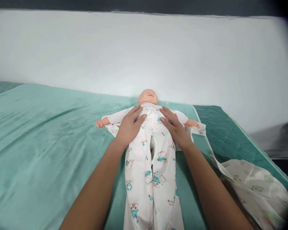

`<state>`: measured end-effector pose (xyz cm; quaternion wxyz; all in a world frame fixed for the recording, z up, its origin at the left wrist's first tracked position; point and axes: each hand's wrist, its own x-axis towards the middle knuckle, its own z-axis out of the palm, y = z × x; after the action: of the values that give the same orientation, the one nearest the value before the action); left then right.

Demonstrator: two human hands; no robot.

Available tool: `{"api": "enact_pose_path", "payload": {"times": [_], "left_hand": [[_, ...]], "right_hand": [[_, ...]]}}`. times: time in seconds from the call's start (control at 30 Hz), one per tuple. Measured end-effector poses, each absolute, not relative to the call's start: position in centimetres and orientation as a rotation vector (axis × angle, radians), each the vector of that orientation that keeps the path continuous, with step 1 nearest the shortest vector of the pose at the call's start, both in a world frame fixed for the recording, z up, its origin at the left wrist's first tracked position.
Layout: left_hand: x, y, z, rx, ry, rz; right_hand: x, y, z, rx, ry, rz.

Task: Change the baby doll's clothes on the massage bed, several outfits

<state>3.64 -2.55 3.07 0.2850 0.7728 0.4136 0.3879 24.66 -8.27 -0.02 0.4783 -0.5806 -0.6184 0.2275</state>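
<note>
A baby doll (148,96) lies on its back, head toward the wall and arms stretched out to both sides. White baby trousers (162,156) with cat and house prints cover its front from the upper chest down past the lower picture edge; a split shows at the crotch. My left hand (131,124) rests with fingers extended on the left side of the trousers' top. On the opposite side lies my right hand (174,125), its fingers also stretched out over the cloth. Beneath the doll, a printed white garment (199,129) spreads out under its arms.
The doll lies on a green bed cover (50,153), with a darker quilted mattress (218,127) showing at the right. A crumpled printed cloth (256,185) sits near my right forearm. Behind the bed rises a white wall (144,51).
</note>
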Motion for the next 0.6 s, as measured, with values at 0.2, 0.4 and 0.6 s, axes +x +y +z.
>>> {"api": "enact_pose_path", "payload": {"times": [0.2, 0.4, 0.6], "left_hand": [[4.2, -2.9, 2.4, 2.352, 1.068, 1.282], [4.3, -3.6, 2.4, 2.56, 0.999, 1.569], [4.4, -4.3, 2.5, 2.589, 0.757, 1.693]], "right_hand": [[24.7, -8.7, 0.2, -1.379, -1.578, 0.557], [24.7, -8.7, 0.6, -1.326, -1.604, 0.422], [24.9, -8.6, 1.0, -1.244, -1.716, 0.342]]}}
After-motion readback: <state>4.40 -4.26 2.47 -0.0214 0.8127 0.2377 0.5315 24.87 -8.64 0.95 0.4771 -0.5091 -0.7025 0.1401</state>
